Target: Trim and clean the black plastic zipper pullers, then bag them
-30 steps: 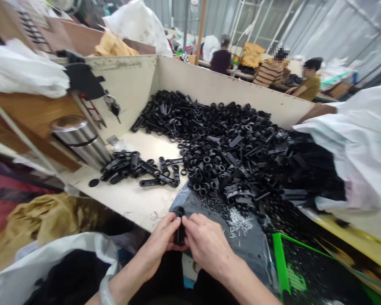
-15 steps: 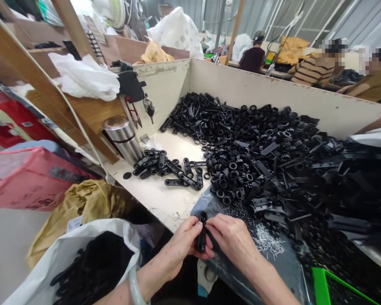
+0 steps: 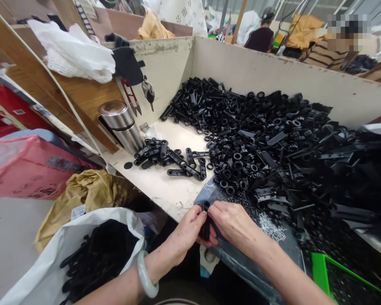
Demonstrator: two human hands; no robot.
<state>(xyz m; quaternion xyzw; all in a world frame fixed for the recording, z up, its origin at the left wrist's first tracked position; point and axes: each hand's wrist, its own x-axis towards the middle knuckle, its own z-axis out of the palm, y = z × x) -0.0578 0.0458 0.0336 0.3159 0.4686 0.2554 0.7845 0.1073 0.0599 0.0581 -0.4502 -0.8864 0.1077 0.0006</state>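
Observation:
My left hand point(image 3: 190, 225) is closed around an elongated black plastic part point(image 3: 206, 231) with rounded ends, its thumb on the near side. The part points away from me, above the bench's front edge. Pressed together, the fingers of my right hand point(image 3: 230, 217) meet the part's upper end from the right; whether a smaller piece sits between them is hidden. Beyond my hands lies a loose group of similar black parts point(image 3: 178, 163). Small silver pins point(image 3: 271, 227) are heaped to the right of my right hand, on a dark sheet point(image 3: 241, 258).
A large pile of black rings and strips point(image 3: 241, 127) fills the walled bench point(image 3: 273, 70). A steel flask point(image 3: 122, 125) stands at left, below hanging red snips point(image 3: 131, 96). A white sack point(image 3: 28, 271) of black parts is lower left, a green crate point(image 3: 320, 275) lower right. Co-workers sit beyond.
The view has tilted down slightly, so the bench appears higher. Both hands stay together on the black plastic part, with the right fingers still at its upper end.

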